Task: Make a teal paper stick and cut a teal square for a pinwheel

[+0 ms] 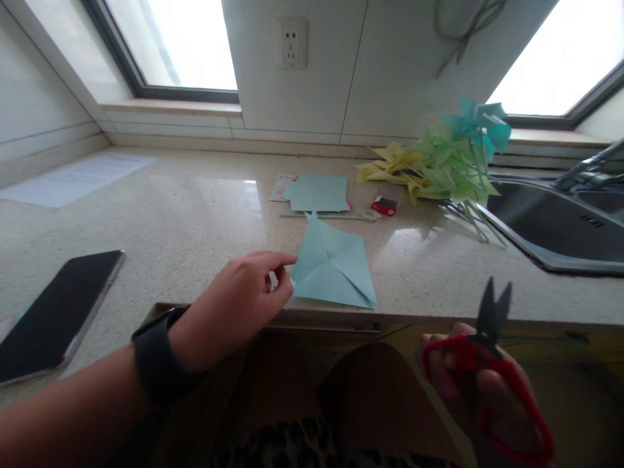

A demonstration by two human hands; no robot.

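A light blue square of paper [331,260] lies near the counter's front edge, creased, with slits running in from its corners. One corner flap at its far left sticks up. The thumb and index finger of my left hand [238,289] close on the paper's left edge; a dark watch is on that wrist. Below the counter edge on the right, my right hand [451,377] grips red-handled scissors [493,315]. Their dark blades point up and are parted, away from the paper.
Behind lie a stack of blue paper sheets [319,192], a thin green stick [322,216], a tape roll [371,215] and a small red box [385,203]. Paper pinwheels [439,162] lie beside the sink [560,227]. A phone [61,312] and printed sheets [73,179] are at left.
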